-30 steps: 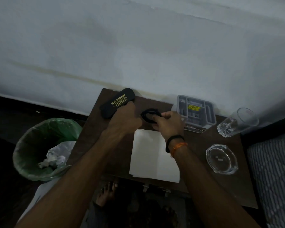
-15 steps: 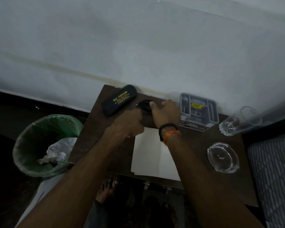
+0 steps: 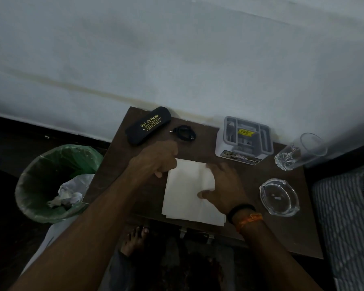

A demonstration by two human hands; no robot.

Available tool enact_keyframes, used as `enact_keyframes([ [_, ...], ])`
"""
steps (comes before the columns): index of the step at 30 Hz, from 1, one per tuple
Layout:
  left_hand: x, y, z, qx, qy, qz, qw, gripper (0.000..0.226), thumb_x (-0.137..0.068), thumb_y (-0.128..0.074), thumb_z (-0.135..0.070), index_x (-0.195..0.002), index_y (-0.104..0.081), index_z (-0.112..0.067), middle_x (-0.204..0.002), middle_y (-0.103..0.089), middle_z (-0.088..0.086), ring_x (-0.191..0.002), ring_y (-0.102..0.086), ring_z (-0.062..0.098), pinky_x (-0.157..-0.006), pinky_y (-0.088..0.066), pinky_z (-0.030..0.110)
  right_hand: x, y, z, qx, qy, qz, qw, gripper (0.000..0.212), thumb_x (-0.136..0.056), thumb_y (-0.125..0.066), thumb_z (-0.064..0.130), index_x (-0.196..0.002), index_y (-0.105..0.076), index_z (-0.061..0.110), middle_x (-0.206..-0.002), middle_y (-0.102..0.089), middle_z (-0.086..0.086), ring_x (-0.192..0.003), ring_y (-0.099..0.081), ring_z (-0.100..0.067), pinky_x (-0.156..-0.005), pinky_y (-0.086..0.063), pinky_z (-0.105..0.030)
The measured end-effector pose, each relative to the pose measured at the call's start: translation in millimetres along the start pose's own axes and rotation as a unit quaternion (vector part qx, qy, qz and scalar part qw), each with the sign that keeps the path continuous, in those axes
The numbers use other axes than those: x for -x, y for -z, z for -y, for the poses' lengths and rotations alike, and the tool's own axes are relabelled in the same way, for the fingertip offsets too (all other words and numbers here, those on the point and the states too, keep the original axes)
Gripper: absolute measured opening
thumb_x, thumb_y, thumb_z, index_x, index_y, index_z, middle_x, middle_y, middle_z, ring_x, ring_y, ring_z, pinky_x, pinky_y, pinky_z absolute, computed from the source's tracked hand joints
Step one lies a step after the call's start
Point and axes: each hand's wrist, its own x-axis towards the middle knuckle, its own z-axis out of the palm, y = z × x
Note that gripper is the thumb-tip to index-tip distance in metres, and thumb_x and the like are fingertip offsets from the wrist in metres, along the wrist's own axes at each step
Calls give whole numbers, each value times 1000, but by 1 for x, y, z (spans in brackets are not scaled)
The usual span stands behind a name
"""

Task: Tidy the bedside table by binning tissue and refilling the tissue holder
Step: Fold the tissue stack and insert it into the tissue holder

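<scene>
Both hands (cable (image 3: pixel 184 133) released) reach tissue stack (image 3: pixel 187 194).

cable (image 3: pixel 184 133): let go, now lying coiled beside the glasses case (image 3: pixel 148 126)
left hand (image 3: pixel 158 158): pulled back to the tissue stack (image 3: pixel 187 194)
right hand (image 3: pixel 223 185): moved onto the stack

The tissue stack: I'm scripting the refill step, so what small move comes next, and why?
Probably close both hands on the tissue stack and lift it toward the grey holder: the right hand rests open on it, the left hand sits at its corner.
</scene>
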Motion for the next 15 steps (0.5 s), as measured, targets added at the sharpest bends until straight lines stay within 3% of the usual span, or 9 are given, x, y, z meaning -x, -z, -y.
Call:
enact_keyframes([
  [8,-3,2,0,-25,3,17,1000,55,-88,-61,-1,-139,-46,-13,-131,-53,13,-92,-60,23,-58,-52,24,-14,4,-4,22,6,13,1000,86,-60,-84,54,-132,-52,21,-125,-48,-4,-120,-39,-25,-98,-39,-37],
  [11,-4,3,2,-38,0,14,999,51,-89,-59,-3,-137,-48,-14,-133,-54,13,-97,-63,24,-67,-58,30,-14,2,-5,21,21,8,1000,75,-59,-86,51,-121,-58,20,-126,-45,-3,-119,-39,-25,-99,-41,-39],
  [15,-5,2,0,-64,-20,-6,998,41,-89,-59,-5,-131,-56,-9,-125,-60,14,-89,-65,23,-86,-58,39,-12,1,-6,-7,39,-11,999,56,-58,-88,44,-100,-60,20,-120,-52,1,-112,-46,-22,-94,-44,-38],
])
